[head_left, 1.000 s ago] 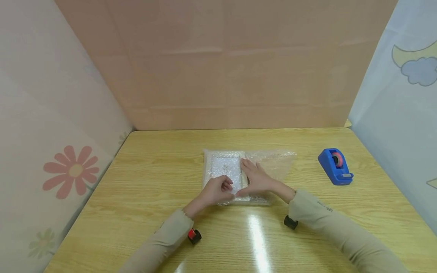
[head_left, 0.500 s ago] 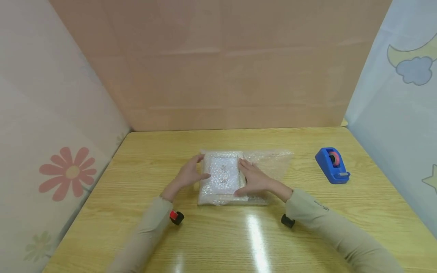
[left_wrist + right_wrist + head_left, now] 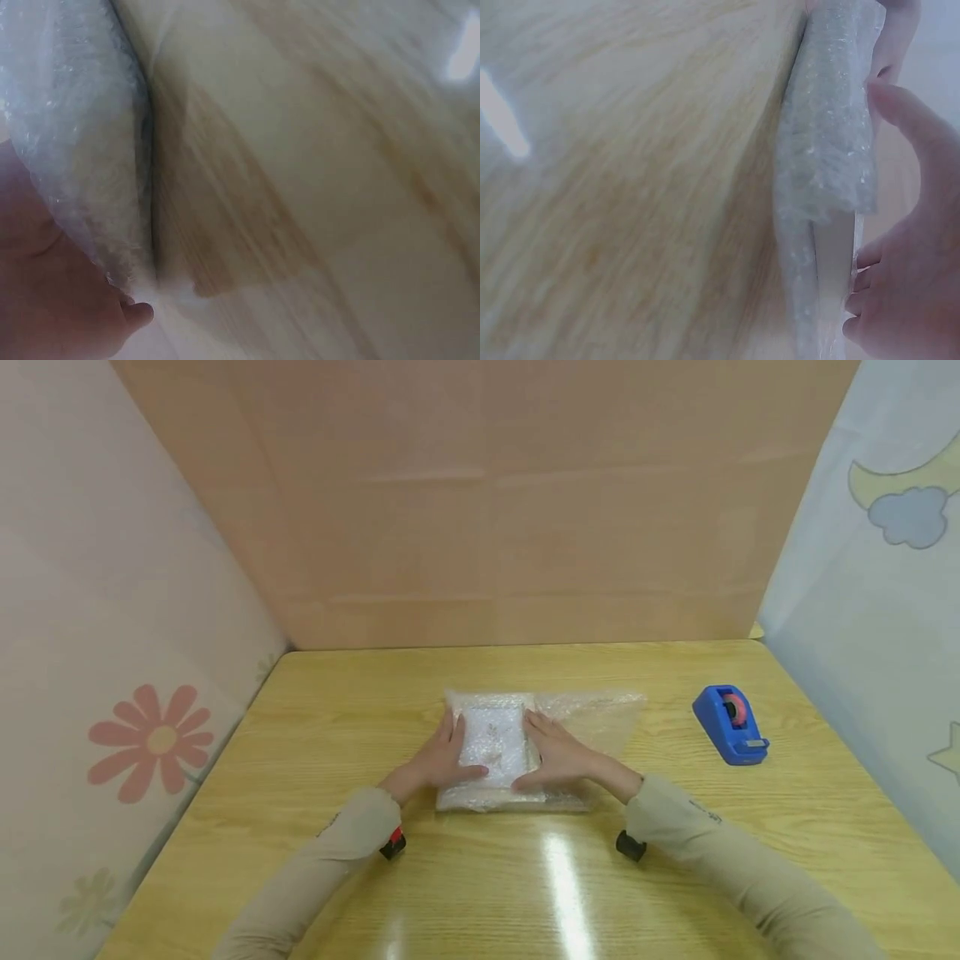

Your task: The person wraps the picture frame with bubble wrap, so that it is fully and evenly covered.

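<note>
A flat white picture frame [image 3: 491,742] lies near the middle of the table, seen through bubble wrap [image 3: 491,797] folded over it. My left hand [image 3: 438,758] rests on the left side of the wrapped frame, thumb stretched across the top. On the other side, my right hand [image 3: 558,753] spreads over the right edge, fingertips and thumb touching the wrap. In the right wrist view, a bare pale edge of the frame [image 3: 834,255] shows beside the fingers [image 3: 859,300]. The left wrist view has the hand [image 3: 56,277] against the side of the wrap.
A loose flap of bubble wrap [image 3: 600,714] spreads out right of the frame. Farther right stands a blue tape dispenser [image 3: 731,727] with a pink roll. The wooden table [image 3: 337,710] has printed sheets at both sides and a brown backdrop [image 3: 487,527] behind.
My left hand has moved from the front of the wrapped frame out to its left, then back onto its left side. The right hand has stayed at the right edge.
</note>
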Demonstrator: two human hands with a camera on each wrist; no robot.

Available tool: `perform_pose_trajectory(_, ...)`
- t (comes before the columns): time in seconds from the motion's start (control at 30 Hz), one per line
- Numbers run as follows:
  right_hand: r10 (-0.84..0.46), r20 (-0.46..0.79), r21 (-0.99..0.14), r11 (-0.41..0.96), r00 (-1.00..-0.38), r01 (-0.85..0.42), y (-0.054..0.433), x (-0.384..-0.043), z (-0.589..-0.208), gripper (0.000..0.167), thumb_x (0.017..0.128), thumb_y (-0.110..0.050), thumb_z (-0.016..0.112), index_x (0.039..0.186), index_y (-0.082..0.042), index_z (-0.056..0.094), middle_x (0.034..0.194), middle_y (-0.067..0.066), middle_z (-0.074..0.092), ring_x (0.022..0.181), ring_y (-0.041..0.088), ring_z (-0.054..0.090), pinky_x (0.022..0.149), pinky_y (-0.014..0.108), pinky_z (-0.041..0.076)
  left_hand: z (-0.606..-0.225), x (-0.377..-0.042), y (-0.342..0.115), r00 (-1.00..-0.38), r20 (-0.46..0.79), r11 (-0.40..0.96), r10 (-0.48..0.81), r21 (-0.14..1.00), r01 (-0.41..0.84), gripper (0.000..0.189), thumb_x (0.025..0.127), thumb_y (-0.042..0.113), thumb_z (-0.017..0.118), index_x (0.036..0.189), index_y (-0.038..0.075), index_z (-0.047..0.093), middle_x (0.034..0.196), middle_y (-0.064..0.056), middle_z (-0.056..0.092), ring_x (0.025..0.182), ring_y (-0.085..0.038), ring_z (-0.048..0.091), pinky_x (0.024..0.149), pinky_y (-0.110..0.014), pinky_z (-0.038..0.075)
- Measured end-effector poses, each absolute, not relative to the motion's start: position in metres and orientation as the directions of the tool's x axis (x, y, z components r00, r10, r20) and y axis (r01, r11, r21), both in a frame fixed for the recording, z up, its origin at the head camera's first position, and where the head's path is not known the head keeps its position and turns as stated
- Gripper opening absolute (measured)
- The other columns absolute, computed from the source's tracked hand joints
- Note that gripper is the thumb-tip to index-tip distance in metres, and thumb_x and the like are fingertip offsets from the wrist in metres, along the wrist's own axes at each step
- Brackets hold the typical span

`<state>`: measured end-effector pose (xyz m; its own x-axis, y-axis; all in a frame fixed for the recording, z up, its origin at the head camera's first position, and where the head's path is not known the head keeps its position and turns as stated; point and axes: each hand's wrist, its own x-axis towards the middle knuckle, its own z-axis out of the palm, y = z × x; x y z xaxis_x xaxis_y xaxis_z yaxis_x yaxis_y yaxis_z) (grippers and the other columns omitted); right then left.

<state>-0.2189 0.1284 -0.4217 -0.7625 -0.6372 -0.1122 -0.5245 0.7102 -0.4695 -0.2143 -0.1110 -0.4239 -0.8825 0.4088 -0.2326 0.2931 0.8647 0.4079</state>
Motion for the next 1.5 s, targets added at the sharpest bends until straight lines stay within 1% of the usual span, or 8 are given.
perform_pose_trajectory(0.2, -0.632, -0.117, -0.461, 0.718, -0.766, -0.521, 0.126, -0.217, -0.420, 0.117, 0.067, -0.062, 0.066, 0.141, 0.010, 0.011, 0.148, 0.023, 0.001, 0.136, 0.037, 0.001, 0.109, 0.049, 0.006, -0.422, -0.213, -0.110, -0.869, -0.203, 0.876, 0.452, 0.285, 0.389, 0.096, 0.085, 0.057, 0.049, 0.142, -0.006, 0.005, 0.149, -0.021, -0.008, 0.136, -0.033, -0.008, 0.111, -0.041, 0.010)
perform_pose_trajectory(0.4, -0.640, -0.109, -0.455, 0.713, -0.761, -0.534, 0.126, -0.217, -0.420, 0.116, 0.066, -0.060, 0.068, 0.141, 0.009, 0.013, 0.149, 0.023, 0.002, 0.136, 0.037, 0.002, 0.109, 0.049, 0.005, -0.418, -0.221, -0.123, -0.800, -0.214, 0.804, 0.560, 0.375, 0.462, 0.075, 0.091, 0.045, 0.047, 0.143, 0.000, 0.018, 0.149, -0.021, -0.003, 0.135, -0.038, -0.008, 0.109, -0.048, 0.008)
perform_pose_trajectory(0.5, -0.642, -0.106, -0.455, 0.710, -0.759, -0.537, 0.126, -0.217, -0.420, 0.116, 0.066, -0.060, 0.068, 0.140, 0.009, 0.013, 0.148, 0.023, 0.002, 0.136, 0.037, 0.002, 0.109, 0.050, 0.005, -0.417, -0.224, -0.128, -0.775, -0.221, 0.780, 0.592, 0.398, 0.483, 0.073, 0.090, 0.043, 0.050, 0.143, 0.003, 0.021, 0.149, -0.020, -0.002, 0.135, -0.037, -0.009, 0.109, -0.050, 0.009)
perform_pose_trajectory(0.73, -0.623, -0.096, -0.491, 0.708, -0.776, -0.508, 0.128, -0.218, -0.423, 0.117, 0.064, -0.060, 0.070, 0.141, 0.008, 0.013, 0.149, 0.022, 0.002, 0.136, 0.037, 0.000, 0.108, 0.052, 0.002, -0.415, -0.224, -0.122, -0.803, -0.237, 0.831, 0.547, 0.272, 0.485, 0.082, 0.083, 0.055, 0.053, 0.144, 0.010, 0.022, 0.151, -0.013, 0.001, 0.137, -0.031, -0.003, 0.104, -0.050, 0.025)
perform_pose_trajectory(0.9, -0.597, -0.046, -0.614, 0.649, -0.801, -0.448, 0.137, -0.224, -0.424, 0.106, 0.070, -0.053, 0.070, 0.142, 0.004, 0.016, 0.148, 0.021, 0.013, 0.136, 0.037, 0.010, 0.106, 0.057, -0.003, -0.415, -0.223, -0.119, -0.818, -0.236, 0.842, 0.524, 0.289, 0.456, 0.084, 0.082, 0.055, 0.056, 0.144, 0.009, 0.024, 0.151, -0.014, 0.003, 0.137, -0.032, -0.002, 0.106, -0.050, 0.022)
perform_pose_trajectory(1.03, -0.522, 0.007, -0.769, 0.543, -0.853, -0.339, 0.156, -0.235, -0.419, 0.085, 0.078, -0.038, 0.069, 0.142, -0.004, 0.025, 0.145, 0.019, 0.025, 0.132, 0.040, 0.022, 0.103, 0.061, 0.011, -0.415, -0.222, -0.118, -0.831, -0.233, 0.847, 0.505, 0.317, 0.427, 0.084, 0.080, 0.052, 0.060, 0.143, 0.008, 0.025, 0.151, -0.014, 0.004, 0.137, -0.033, -0.001, 0.107, -0.049, 0.017)
perform_pose_trajectory(1.17, -0.447, 0.048, -0.796, 0.524, -0.893, -0.304, 0.188, -0.246, -0.417, 0.072, 0.084, -0.032, 0.064, 0.140, -0.001, 0.030, 0.142, 0.021, 0.031, 0.128, 0.042, 0.028, 0.098, 0.060, 0.027, -0.415, -0.221, -0.117, -0.839, -0.235, 0.853, 0.490, 0.326, 0.407, 0.086, 0.079, 0.051, 0.062, 0.143, 0.009, 0.025, 0.151, -0.012, 0.003, 0.137, -0.031, -0.002, 0.108, -0.048, 0.016)
perform_pose_trajectory(1.5, -0.162, 0.004, -0.748, 0.654, -0.987, -0.110, 0.253, -0.252, -0.423, 0.064, 0.092, -0.029, 0.053, 0.138, 0.008, 0.027, 0.139, 0.032, 0.024, 0.125, 0.049, 0.025, 0.095, 0.061, 0.029, -0.415, -0.221, -0.117, -0.844, -0.236, 0.853, 0.482, 0.345, 0.391, 0.086, 0.078, 0.050, 0.063, 0.143, 0.009, 0.025, 0.151, -0.012, 0.003, 0.137, -0.031, -0.002, 0.107, -0.049, 0.016)
